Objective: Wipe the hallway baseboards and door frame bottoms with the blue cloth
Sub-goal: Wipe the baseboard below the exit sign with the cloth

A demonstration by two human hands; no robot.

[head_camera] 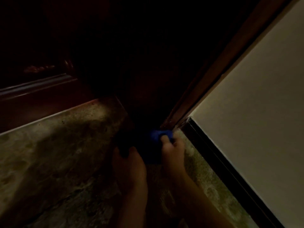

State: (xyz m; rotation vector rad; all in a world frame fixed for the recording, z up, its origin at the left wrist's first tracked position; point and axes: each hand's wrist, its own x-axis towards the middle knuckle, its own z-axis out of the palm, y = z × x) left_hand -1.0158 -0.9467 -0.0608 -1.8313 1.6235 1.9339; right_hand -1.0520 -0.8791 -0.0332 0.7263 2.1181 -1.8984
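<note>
Very dim hallway corner, seen from above. Right hand point(172, 145) low at the foot of the door frame point(213, 76), fingers curled in a tight grip around a bunched blue cloth point(158, 134); cloth pressed at the spot where frame bottom, dark baseboard point(218, 155) and floor point(57, 145) meet. Cloth wadded, no clear long axis; a darker blue part trailing down and back toward the wrists, lying between the two hands. Right forearm reaching in from lower right, running roughly alongside the baseboard. Left hand point(130, 163) just beside, to the left, thumb and fingers wrapped around the lower edge of a dark door point(120, 112); edge mostly lost in shadow, so exact contact hard to read. Left forearm coming up from the bottom centre. Baseboard slanting from the frame bottom toward the lower right, under a pale wall point(255, 104). Frame rising up and to the right. Mottled stone floor, a lit patch at left. Wooden moulding point(36, 86) at far left. No containers in view.
</note>
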